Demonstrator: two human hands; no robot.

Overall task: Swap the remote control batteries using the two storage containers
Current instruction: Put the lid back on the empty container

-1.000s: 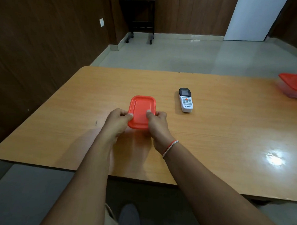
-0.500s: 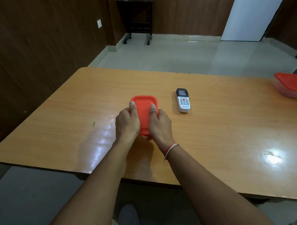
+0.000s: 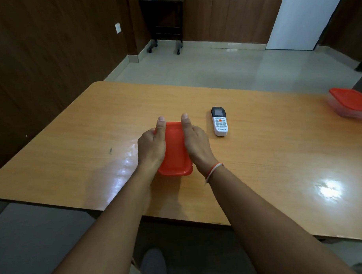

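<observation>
Dark wood panelling lines the room, with pale floor tiles beyond an orange-brown desk point(image 3: 258, 154) whose glossy top throws back glare at the right. On the desk, near its middle, sits a small container with an orange lid point(image 3: 175, 151), long side running away from the person. The left hand point(image 3: 151, 146) grips the container's left side, thumb laid straight along the top edge of the lid and the other fingers curled down round the side, out of sight. The right hand point(image 3: 195, 143) grips the right side in the same way, thumb stretched forward along the lid's edge; its other fingers are hidden below the palm. A red-and-white thread band point(image 3: 213, 171) circles the right wrist.

Just to the right of the container, apart from it, a white remote control point(image 3: 219, 121) lies face up, its dark screen end pointing away, with an orange button among its keys. Well apart, at the desk's far right edge, stands a second container point(image 3: 350, 104), clear-walled with an orange lid on it. A dark wheeled stand point(image 3: 164, 24) waits against the far wall, and a white door point(image 3: 301, 18) stands to its right.
</observation>
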